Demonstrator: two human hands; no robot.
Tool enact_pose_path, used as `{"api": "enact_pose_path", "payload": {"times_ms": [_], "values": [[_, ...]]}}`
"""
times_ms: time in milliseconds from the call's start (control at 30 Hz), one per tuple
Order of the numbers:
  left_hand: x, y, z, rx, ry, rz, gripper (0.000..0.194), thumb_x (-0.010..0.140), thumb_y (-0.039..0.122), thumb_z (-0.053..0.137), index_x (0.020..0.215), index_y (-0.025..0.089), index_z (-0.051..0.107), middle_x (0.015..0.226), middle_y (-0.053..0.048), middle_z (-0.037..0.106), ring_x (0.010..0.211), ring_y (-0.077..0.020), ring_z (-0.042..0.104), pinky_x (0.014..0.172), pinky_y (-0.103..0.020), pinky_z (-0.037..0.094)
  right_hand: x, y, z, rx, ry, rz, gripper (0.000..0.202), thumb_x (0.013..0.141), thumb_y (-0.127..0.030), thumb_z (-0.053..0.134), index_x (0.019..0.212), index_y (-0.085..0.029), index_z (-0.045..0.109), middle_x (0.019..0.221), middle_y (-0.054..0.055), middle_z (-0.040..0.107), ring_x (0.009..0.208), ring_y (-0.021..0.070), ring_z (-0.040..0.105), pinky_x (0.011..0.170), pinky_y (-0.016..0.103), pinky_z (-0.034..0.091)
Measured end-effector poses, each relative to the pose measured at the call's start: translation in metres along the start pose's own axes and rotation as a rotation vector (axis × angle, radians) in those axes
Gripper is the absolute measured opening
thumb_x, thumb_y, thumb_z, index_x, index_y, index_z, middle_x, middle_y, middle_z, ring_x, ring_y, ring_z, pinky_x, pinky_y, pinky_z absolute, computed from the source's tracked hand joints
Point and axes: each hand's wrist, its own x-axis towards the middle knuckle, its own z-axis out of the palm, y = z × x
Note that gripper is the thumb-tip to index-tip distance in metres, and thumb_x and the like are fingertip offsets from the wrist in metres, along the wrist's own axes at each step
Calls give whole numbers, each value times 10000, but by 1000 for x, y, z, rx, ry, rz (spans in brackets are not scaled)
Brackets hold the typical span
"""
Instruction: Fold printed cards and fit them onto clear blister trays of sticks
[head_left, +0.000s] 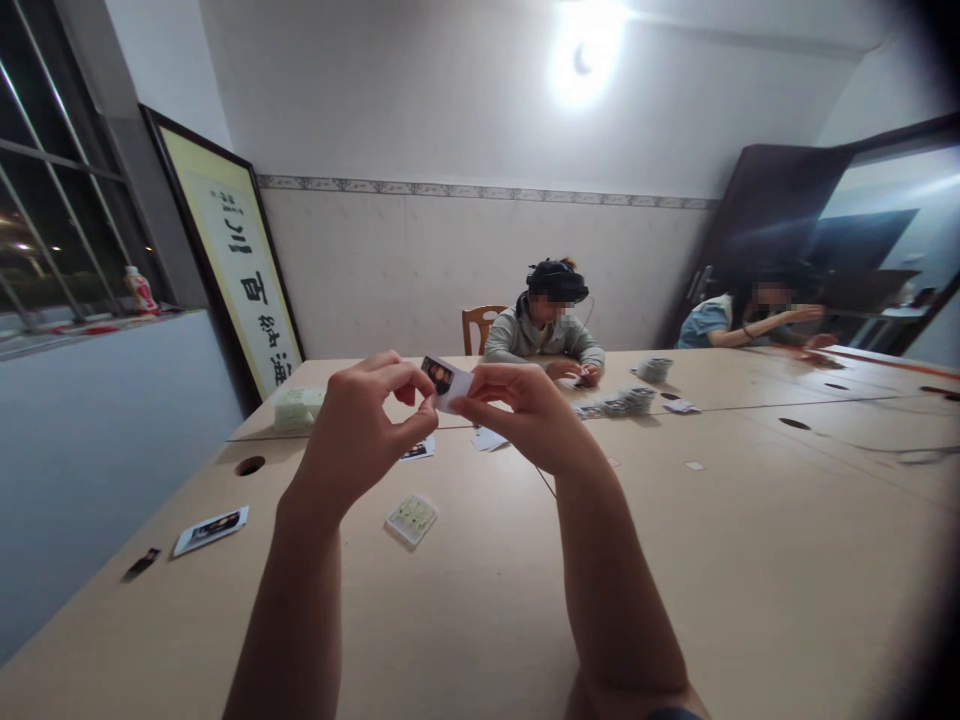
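Between my two hands, raised above the table, is a small white card (pixel 448 384) with a dark printed picture on its left part. My left hand (pixel 367 415) pinches its left edge between thumb and fingers. My right hand (pixel 525 408) grips the right side the same way. Beneath them on the table lies a clear, flat square case (pixel 412 520) with pale green patterned contents. A printed card (pixel 418 450) is partly hidden behind my left hand, and white papers (pixel 489 438) lie past the hands.
A white-edged printed card (pixel 211 531) and a small dark piece (pixel 141 564) lie at left. A pale green stack (pixel 297 410) stands near a cable hole (pixel 250 466). Stacked packs (pixel 628 402) sit before a seated person (pixel 546 330); another person (pixel 739 318) sits at far right.
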Motion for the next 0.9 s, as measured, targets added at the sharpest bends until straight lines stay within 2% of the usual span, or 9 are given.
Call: {"api": "enact_pose_path", "payload": {"times_ms": [67, 200, 333, 500, 600, 900], "values": [[0, 0, -1, -20, 2, -16, 47, 808, 173, 647, 788, 204, 676, 693, 33, 593, 651, -126, 569, 644, -274, 432, 0, 0, 0, 12, 0, 8, 275, 795, -391, 766, 673, -184, 631, 671, -11, 625, 669, 117, 572, 626, 270, 442], [-2, 0, -1, -60, 10, -62, 97, 826, 195, 659, 921, 211, 670, 699, 41, 605, 658, -130, 587, 664, -280, 452, -1, 1, -2, 13, -12, 19, 280, 798, -423, 759, 713, -179, 650, 675, -10, 624, 657, 114, 560, 610, 265, 444], [-2, 1, 0, -81, 4, -54, 44, 874, 232, 638, 910, 212, 652, 669, 47, 586, 626, -121, 565, 610, -266, 430, -1, 2, -2, 10, -11, 16, 268, 802, -434, 759, 765, -182, 674, 692, -4, 648, 677, 124, 585, 604, 262, 444], [0, 2, 1, -86, -28, -25, 129, 846, 315, 740, 872, 217, 661, 674, 46, 587, 623, -123, 551, 616, -271, 429, -2, 1, -2, -19, -37, -9, 276, 831, -440, 744, 751, -186, 670, 667, -13, 625, 663, 119, 574, 607, 263, 441], [1, 1, 1, -82, -39, -22, 111, 867, 291, 719, 814, 213, 660, 657, 41, 591, 599, -120, 537, 597, -267, 421, -2, 0, -1, -38, -34, -18, 280, 834, -429, 747, 720, -189, 660, 639, -26, 593, 642, 111, 552, 605, 263, 437], [1, -1, 1, -58, -35, -15, 96, 879, 243, 686, 788, 214, 677, 645, 38, 587, 583, -119, 526, 580, -264, 411, -3, 3, -3, -64, -36, -54, 225, 843, -393, 737, 739, -202, 684, 699, -8, 668, 703, 128, 617, 634, 269, 458]]}}
